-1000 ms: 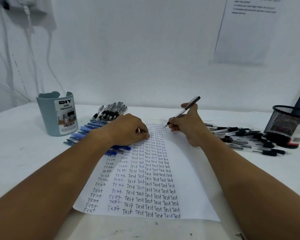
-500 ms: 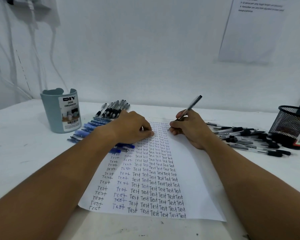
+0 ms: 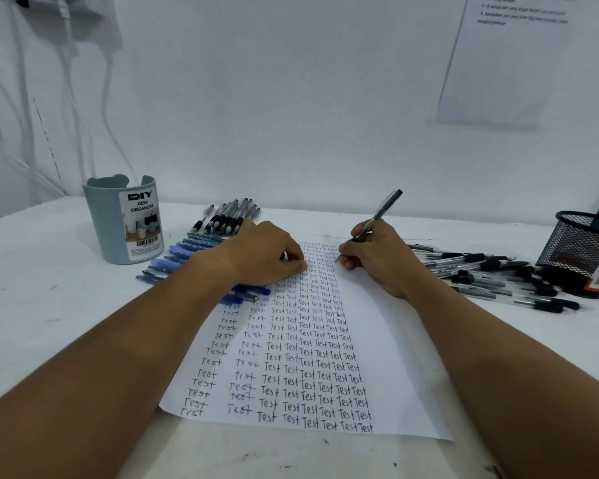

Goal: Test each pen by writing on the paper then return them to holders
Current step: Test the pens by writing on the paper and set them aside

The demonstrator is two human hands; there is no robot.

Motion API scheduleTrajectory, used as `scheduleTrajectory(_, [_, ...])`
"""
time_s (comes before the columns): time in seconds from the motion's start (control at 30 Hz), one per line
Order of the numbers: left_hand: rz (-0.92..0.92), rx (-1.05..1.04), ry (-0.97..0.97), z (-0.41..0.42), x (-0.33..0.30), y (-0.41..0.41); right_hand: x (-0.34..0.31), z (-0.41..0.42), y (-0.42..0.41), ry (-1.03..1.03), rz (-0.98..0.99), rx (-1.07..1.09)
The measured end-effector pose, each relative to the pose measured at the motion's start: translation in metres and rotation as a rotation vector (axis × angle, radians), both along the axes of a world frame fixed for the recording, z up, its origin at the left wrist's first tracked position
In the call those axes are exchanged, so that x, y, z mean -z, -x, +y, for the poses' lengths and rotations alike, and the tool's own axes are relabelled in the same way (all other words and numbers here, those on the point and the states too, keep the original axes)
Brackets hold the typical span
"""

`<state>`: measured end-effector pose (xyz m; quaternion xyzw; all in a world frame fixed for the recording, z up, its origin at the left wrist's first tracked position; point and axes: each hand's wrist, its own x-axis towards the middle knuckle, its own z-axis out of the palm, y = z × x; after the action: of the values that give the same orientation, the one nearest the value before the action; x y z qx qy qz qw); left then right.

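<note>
Overhead, white wall (image 3: 291, 98); below, white table (image 3: 49, 323).

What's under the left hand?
The left hand presses on the paper, covering rows of "Test" writing. Blue pens poke out beneath the wrist; their remaining length is hidden.

Both forearms stretched forward, left hand (image 3: 268, 252) curled knuckles-up, right hand (image 3: 374, 257) in a writing pinch
</note>
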<state>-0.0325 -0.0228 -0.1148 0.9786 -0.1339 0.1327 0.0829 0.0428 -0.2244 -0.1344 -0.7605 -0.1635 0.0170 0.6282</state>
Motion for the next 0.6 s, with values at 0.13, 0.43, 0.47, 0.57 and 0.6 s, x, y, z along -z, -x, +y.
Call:
scheduleTrajectory(0.13, [0.003, -0.004, 0.015, -0.0001, 0.0001, 0.0, -0.0029, -0.0006, 0.0003, -0.071, 0.048, -0.016])
scheduleTrajectory(0.43, [0.013, -0.004, 0.03, -0.0009, -0.0008, 0.0008, 0.0005, 0.0001, 0.0002, 0.024, -0.027, 0.024])
scheduleTrajectory(0.47, [0.013, -0.004, 0.03, -0.0011, -0.0007, 0.0008, 0.0001, -0.0003, -0.0002, 0.0, -0.012, 0.03])
scheduleTrajectory(0.57, [0.012, -0.005, 0.031, -0.0007, -0.0001, 0.0015, -0.003, -0.0018, -0.0009, -0.116, 0.059, 0.003])
scheduleTrajectory(0.6, [0.013, -0.006, 0.031, -0.0005, 0.0, 0.0017, -0.0024, -0.0018, -0.002, -0.106, 0.057, -0.004])
